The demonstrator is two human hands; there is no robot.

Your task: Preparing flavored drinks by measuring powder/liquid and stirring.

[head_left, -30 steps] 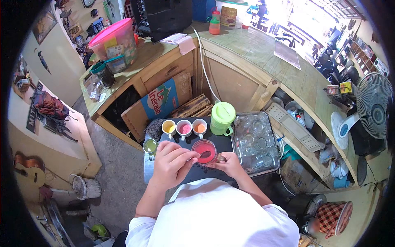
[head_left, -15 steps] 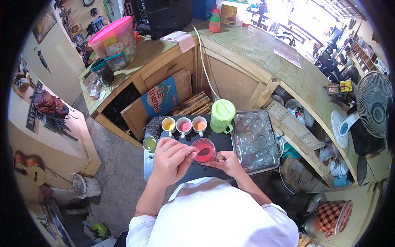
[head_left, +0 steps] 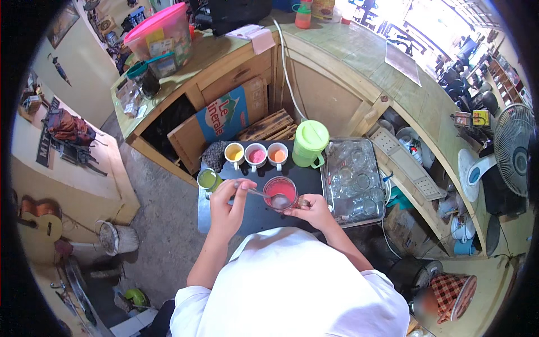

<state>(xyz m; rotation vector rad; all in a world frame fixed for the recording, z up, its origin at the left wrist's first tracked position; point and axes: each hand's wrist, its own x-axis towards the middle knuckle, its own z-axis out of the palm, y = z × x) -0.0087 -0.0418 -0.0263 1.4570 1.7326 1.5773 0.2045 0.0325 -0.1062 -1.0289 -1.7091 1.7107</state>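
My left hand pinches the handle of a metal spoon, whose bowl end reaches into a clear glass mug with red contents. My right hand is closed round the mug's handle side, keeping it above the dark tabletop. Beyond stand three white cups in a row: one with yellow contents, one with pink and one with orange. Left of them, near my left hand, is a glass mug with green contents. A lidded light-green pitcher stands right of the cups.
A metal tray of several upturned clear glasses lies right of the pitcher. Behind are a flattened cardboard box and a wooden counter that bends round the table. A white fan stands at right, a bucket at left.
My left hand has drawn back a little to the left from the mug, so more of the spoon's handle shows. The whole view has shifted slightly; my right hand still holds the mug.
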